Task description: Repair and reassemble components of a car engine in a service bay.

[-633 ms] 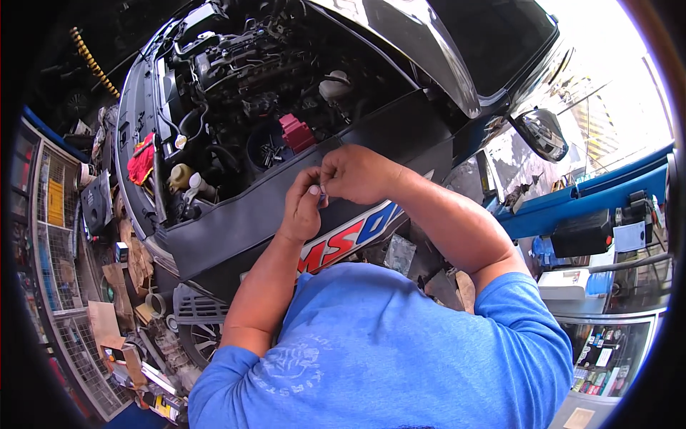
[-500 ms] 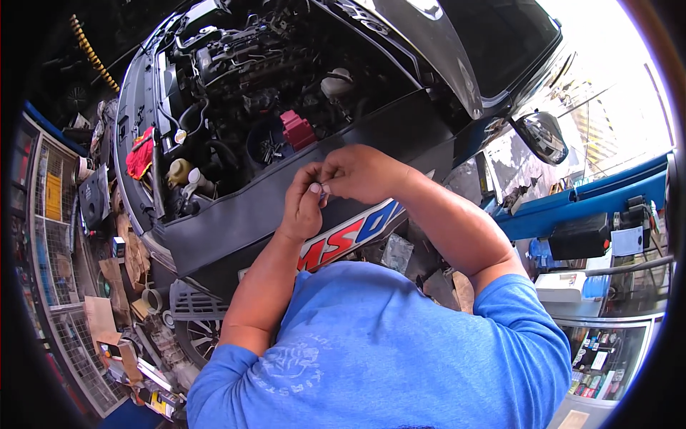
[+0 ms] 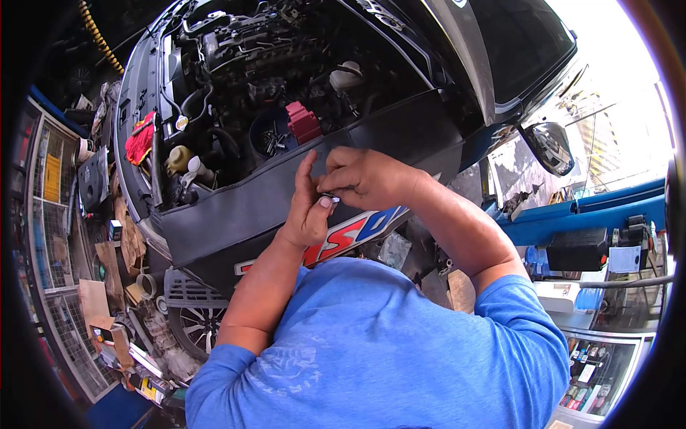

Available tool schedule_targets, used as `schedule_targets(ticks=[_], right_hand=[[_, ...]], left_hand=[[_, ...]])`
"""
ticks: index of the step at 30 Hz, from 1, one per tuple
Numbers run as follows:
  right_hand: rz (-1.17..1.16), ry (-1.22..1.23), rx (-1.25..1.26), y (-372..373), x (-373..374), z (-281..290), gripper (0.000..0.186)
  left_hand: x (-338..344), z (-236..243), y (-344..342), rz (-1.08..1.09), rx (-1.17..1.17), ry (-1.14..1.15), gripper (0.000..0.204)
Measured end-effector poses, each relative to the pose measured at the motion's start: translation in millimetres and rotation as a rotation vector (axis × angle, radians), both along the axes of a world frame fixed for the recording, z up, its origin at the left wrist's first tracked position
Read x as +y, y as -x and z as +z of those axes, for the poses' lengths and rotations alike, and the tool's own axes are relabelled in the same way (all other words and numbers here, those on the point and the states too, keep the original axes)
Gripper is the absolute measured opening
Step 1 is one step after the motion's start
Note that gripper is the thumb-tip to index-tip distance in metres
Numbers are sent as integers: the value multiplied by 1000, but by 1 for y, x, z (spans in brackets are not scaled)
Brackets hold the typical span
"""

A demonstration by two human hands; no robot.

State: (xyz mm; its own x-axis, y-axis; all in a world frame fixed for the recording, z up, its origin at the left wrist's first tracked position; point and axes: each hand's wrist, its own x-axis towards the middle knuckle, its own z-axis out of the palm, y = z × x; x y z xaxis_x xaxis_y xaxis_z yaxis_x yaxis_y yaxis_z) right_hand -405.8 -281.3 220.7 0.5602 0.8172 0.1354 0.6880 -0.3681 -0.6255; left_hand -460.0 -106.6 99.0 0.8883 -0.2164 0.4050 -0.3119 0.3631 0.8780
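Observation:
Both my hands meet in front of me, over the black fender cover point(image 3: 214, 222) draped along the car's side. Between them is a small shiny metal piece point(image 3: 335, 199), too small and covered to name. My left hand point(image 3: 306, 214) has its thumb against the piece, with its forefinger stretched upward. The curled fingers of my right hand point(image 3: 368, 179) pinch the piece from the right. Just beyond the hands, a dark round tub point(image 3: 257, 143) holds several small metal parts point(image 3: 273, 141). A red blocky object point(image 3: 303, 121) stands at the tub's right side.
The open engine bay point(image 3: 250, 50) lies ahead, with a white reservoir point(image 3: 346, 76) and a red cloth point(image 3: 141, 139) on its front edge. A side mirror point(image 3: 549, 146) juts out at right. Wire-mesh shelving point(image 3: 61, 236) stands left; a glass cabinet point(image 3: 597, 372) stands lower right.
My hands have shifted slightly right and lower in the picture. The left forefinger has straightened upward, and more of the metal piece shows. The whole view has moved slightly.

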Motion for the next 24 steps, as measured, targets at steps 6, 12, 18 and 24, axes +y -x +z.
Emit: schedule_targets(ticks=[6,12,18,24], right_hand=[[132,-27,-137,-8,2,6,28],[143,-61,-123,-10,3,-8,26],[-63,-341,-3,-7,1,-14,18],[-85,-337,35,18,3,-9,16]], left_hand=[[0,3,-3,11,-19,-50,82],[1,5,-3,21,40,-19,81],[4,6,-7,24,32,89,77],[0,5,-5,59,23,76,71]])
